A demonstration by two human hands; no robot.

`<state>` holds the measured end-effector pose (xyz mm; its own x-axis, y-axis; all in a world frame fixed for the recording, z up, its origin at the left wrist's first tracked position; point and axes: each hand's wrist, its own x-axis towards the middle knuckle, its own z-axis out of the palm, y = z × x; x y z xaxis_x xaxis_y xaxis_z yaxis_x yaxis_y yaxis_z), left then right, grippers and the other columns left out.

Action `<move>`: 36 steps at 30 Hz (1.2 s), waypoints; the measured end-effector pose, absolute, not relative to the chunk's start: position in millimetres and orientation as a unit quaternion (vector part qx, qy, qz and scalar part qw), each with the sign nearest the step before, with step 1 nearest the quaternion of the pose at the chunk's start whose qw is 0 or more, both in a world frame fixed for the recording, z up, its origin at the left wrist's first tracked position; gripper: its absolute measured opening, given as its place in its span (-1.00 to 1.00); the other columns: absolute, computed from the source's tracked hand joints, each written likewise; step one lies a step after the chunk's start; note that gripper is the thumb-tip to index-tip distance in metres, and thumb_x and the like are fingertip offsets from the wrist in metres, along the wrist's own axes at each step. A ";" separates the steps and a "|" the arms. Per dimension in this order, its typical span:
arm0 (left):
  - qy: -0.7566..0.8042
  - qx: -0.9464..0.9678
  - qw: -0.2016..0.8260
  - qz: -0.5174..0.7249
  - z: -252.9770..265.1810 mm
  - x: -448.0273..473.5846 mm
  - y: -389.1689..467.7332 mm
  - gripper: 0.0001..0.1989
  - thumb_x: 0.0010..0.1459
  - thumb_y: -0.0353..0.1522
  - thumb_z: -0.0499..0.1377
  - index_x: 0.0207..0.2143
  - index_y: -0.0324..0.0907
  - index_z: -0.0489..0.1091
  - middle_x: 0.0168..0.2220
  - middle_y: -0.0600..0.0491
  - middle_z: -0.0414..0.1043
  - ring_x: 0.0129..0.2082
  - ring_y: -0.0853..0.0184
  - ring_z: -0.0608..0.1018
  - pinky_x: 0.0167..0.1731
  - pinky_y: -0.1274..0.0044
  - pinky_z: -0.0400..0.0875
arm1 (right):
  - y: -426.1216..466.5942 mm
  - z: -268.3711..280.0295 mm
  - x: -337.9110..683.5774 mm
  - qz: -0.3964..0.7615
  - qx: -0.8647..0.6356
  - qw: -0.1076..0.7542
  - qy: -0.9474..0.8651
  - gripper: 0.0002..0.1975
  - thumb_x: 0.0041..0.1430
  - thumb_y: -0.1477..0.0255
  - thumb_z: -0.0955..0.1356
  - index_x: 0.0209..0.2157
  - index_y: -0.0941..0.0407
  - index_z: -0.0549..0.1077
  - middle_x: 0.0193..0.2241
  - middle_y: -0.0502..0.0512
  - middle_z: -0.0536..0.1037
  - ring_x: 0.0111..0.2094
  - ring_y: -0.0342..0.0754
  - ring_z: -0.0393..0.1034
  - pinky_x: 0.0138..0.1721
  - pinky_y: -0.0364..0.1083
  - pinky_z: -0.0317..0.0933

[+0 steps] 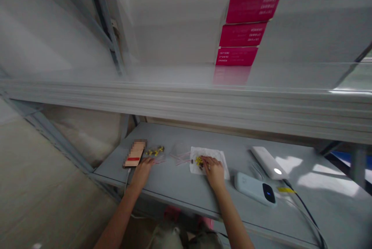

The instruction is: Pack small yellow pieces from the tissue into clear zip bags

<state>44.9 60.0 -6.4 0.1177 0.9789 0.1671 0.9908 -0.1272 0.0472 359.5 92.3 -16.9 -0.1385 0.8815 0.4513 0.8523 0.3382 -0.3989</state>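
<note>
My left hand (144,170) is at the left of the grey shelf, beside a phone (134,155). Its fingers are drawn together, and thin pinkish wires (159,160) lie at the fingertips; what they grip is too small to make out. Just beyond is a small pile of yellow and dark pieces (155,151). My right hand (214,168) rests over a white sheet (222,159). Its closed fingertips touch another pile of small yellow and dark pieces (199,161), and anything pinched there is hidden. More thin pinkish wires (180,159) lie between the hands.
On the right are a light blue power bank (251,188) with a lit display and a white device (267,160) with a glowing light. Dark and white cables (309,214) run toward the front. An upper shelf (174,99) overhangs the work surface, bearing stacked magenta boxes (242,35).
</note>
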 end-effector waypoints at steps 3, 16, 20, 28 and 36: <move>-0.681 -0.728 -0.001 -0.072 -1.9 43.2 56.1 -0.59 0.10 -0.59 -0.09 -0.05 -0.18 0.33 -0.09 -0.06 0.42 -0.08 0.34 0.44 -0.05 0.52 0.26 | 91.3 -19.3 359.8 0.036 -0.562 0.320 -0.762 -0.72 0.19 0.44 0.16 -0.20 0.10 0.46 -0.22 0.10 0.52 -0.18 -0.04 0.34 -0.20 -0.09 0.10; -0.705 -0.696 0.001 -0.137 16.9 49.3 54.9 -0.76 0.15 -0.41 -0.02 -0.33 -0.18 0.45 -0.30 -0.06 0.50 -0.28 0.24 0.52 -0.28 0.47 0.35 | 94.3 -19.6 362.4 0.120 -0.556 0.385 -0.726 -0.67 0.19 0.36 0.14 -0.25 0.14 0.47 -0.25 0.14 0.53 -0.20 0.00 0.37 -0.14 -0.02 0.19; -0.723 -0.637 -0.063 -0.260 15.1 48.5 60.8 -0.76 0.12 -0.40 -0.02 -0.34 -0.23 0.44 -0.35 -0.08 0.51 -0.33 0.27 0.52 -0.26 0.48 0.34 | 94.3 -20.4 361.6 0.121 -0.556 0.404 -0.716 -0.66 0.20 0.32 0.14 -0.26 0.13 0.48 -0.26 0.15 0.53 -0.21 0.01 0.37 -0.13 0.00 0.19; -0.538 -0.431 -0.309 -0.656 25.7 113.8 94.4 -0.67 -0.04 -0.13 0.14 -0.48 -0.26 0.34 -0.56 0.06 0.41 -0.55 0.37 0.49 -0.51 0.53 0.41 | 95.6 -17.9 355.4 0.173 -0.556 0.491 -0.648 -0.62 0.13 0.22 0.19 -0.28 0.17 0.49 -0.31 0.18 0.55 -0.32 0.00 0.39 -0.24 -0.02 0.23; -0.493 -0.639 -0.225 -0.546 8.2 201.7 122.0 -0.80 0.16 -0.31 0.01 -0.42 -0.21 0.33 -0.50 0.07 0.38 -0.49 0.44 0.43 -0.45 0.62 0.31 | 119.4 17.5 334.6 0.323 -0.488 0.506 -0.633 -0.63 0.06 0.17 0.25 -0.27 0.13 0.50 -0.26 0.18 0.55 -0.28 0.00 0.43 -0.28 -0.06 0.30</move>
